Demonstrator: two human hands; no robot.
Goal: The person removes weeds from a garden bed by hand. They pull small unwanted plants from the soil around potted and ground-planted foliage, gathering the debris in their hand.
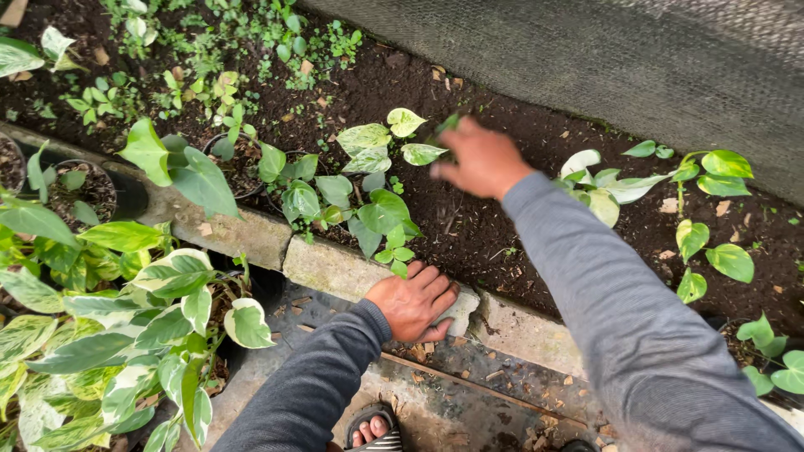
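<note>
Your left hand (413, 301) lay flat, fingers spread and holding nothing, on the stone kerb (331, 266) that edges the soil bed (486, 230). Your right hand (479, 159) was stretched out over the bed, blurred, its fingers curled round the stem of a small variegated pothos cutting (420, 153) near the bed's far side; how tightly you gripped it I cannot tell. Just beside that hand, toward the kerb, stood a clump of green pothos (381, 213) rooted in the soil. More pothos leaves (712, 238) grew at the bed's right end. Potted variegated plants (142, 335) crowded the near left, below the kerb. Your sandalled foot (374, 428) showed on the wet paving.
</note>
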